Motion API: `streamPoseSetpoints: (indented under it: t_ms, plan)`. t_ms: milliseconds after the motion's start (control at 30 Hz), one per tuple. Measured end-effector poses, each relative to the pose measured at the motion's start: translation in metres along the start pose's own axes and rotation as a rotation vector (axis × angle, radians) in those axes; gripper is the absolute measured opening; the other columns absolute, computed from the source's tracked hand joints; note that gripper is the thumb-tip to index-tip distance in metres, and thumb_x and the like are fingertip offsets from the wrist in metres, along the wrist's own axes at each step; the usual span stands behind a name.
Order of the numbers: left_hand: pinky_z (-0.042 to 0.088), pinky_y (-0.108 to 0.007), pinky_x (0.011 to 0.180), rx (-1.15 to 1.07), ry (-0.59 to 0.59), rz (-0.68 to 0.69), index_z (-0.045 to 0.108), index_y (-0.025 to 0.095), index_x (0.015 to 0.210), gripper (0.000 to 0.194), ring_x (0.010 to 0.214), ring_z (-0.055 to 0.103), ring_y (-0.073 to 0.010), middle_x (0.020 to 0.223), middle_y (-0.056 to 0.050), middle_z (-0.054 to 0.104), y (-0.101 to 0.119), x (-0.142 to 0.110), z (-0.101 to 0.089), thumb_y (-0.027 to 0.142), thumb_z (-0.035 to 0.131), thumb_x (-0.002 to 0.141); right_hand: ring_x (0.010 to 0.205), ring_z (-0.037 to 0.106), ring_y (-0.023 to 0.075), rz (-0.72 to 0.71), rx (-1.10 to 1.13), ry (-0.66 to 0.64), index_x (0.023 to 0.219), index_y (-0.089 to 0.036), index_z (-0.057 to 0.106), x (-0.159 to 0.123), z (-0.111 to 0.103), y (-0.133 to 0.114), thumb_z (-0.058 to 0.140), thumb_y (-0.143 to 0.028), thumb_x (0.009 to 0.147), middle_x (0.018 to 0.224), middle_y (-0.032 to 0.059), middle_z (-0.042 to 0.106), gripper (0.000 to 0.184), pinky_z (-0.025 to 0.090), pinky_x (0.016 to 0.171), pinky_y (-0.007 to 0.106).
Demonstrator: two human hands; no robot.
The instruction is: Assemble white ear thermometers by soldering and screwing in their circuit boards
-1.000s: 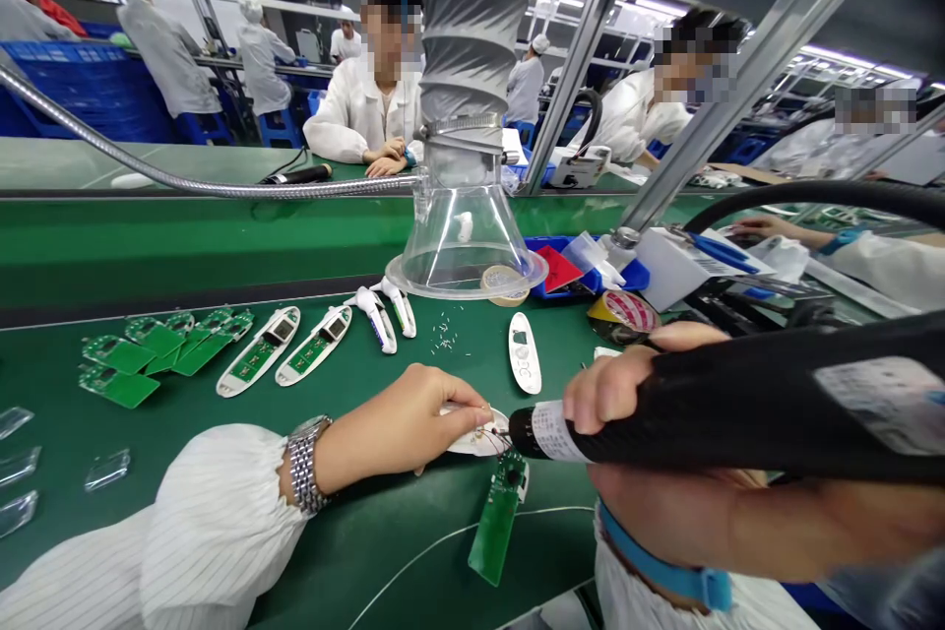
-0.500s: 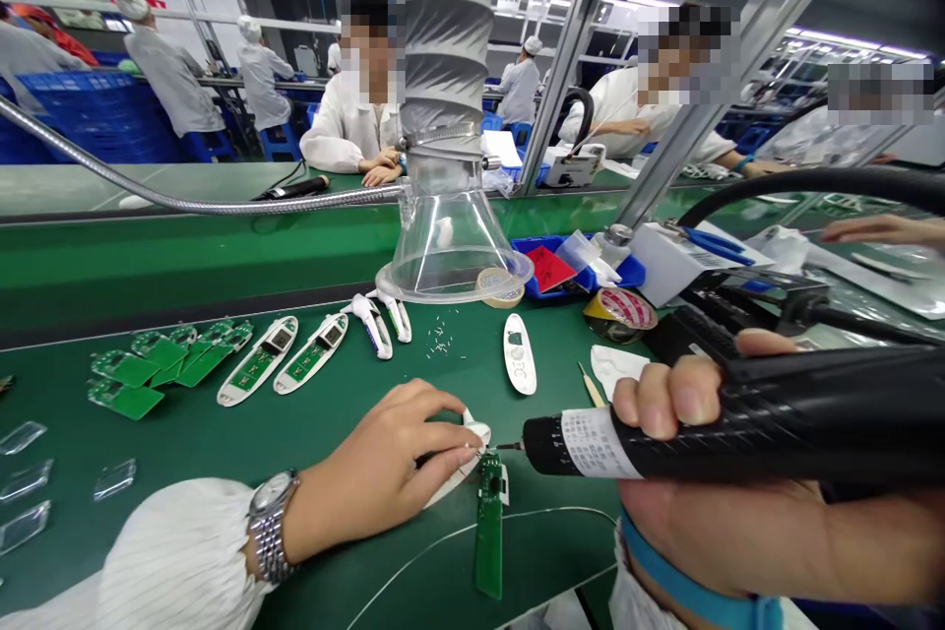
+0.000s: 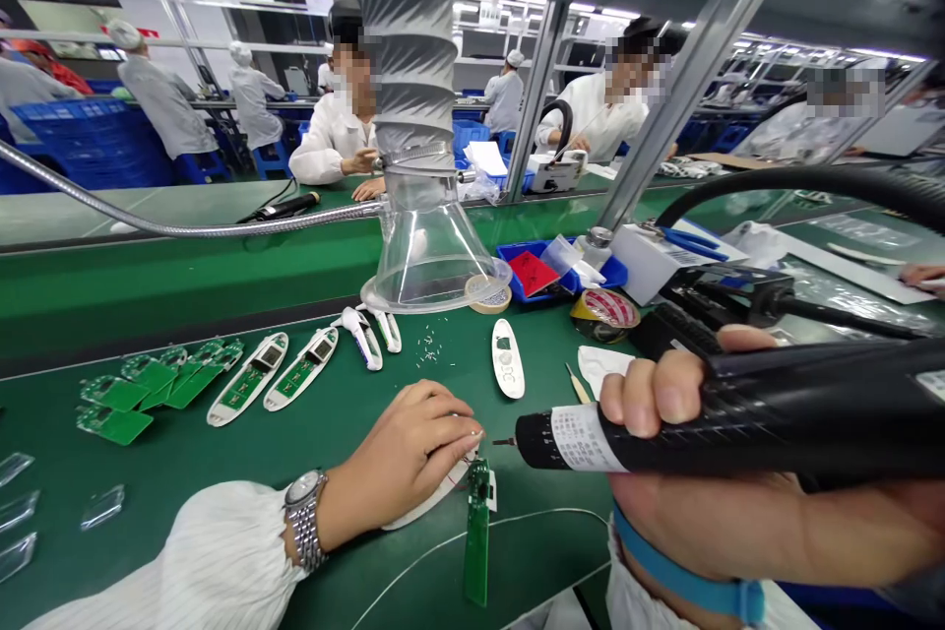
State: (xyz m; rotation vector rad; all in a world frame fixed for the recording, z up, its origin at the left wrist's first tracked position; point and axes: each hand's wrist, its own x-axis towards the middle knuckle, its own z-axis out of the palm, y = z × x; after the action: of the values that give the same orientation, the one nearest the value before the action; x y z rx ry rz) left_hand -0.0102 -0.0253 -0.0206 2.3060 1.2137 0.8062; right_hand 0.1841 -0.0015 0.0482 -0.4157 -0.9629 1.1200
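Observation:
My left hand [image 3: 409, 458] is closed over a white plastic housing [image 3: 437, 500], its thumb and fingertips together at the housing's far end. The hand hides most of that end. A narrow green circuit board [image 3: 476, 541] hangs off the housing toward me, with thin wires near its top. My right hand [image 3: 661, 394] grips a black electric screwdriver [image 3: 583, 438] with a white label. Its bit points left, a short gap away from my left fingertips. Beyond my hands lie several small white pieces [image 3: 428, 346], perhaps screws, and a white oval cover [image 3: 508, 359].
A clear extraction hood [image 3: 435, 261] hangs over the bench. At left lie green circuit boards [image 3: 125, 394], white housings with boards [image 3: 247, 379] and clear plastic pieces [image 3: 101, 507]. Tape [image 3: 605, 313] and a blue tray [image 3: 517, 281] stand behind the screwdriver. Co-workers sit across.
The screwdriver bit has come away from the housing, leaving a gap. My left fingers have shifted over the housing's end and cover more of it. The whole view has shifted slightly.

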Motion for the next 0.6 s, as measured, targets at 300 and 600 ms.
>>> streamPoseSetpoints:
  t_ms: [300, 600]
  plan:
    - [0.040, -0.039, 0.089, 0.035, -0.007, -0.036, 0.062, 0.026, 0.106, 0.027, 0.103, 0.046, -0.0202, 0.109, -0.005, 0.058, -0.001, 0.004, 0.001, 0.026, 0.039, 0.092, 0.041, 0.042, 0.0132, -0.033, 0.025, 0.117, 0.087, -0.027, 0.062, 0.001, 0.010, 0.007, 0.049, -0.073, 0.064, 0.050, -0.0038, 0.049, 0.053, 0.033, 0.042, 0.027]
    - [0.042, -0.042, 0.087, 0.112, -0.095, -0.196, 0.065, 0.024, 0.100, 0.029, 0.101, 0.048, -0.0221, 0.107, -0.006, 0.058, -0.016, 0.007, -0.001, 0.031, 0.039, 0.091, 0.039, 0.049, 0.0165, -0.062, -0.242, 0.010, 0.089, -0.019, 0.061, -0.001, -0.023, 0.004, 0.041, -0.076, 0.067, 0.048, 0.0000, 0.055, 0.064, 0.039, 0.037, 0.028]
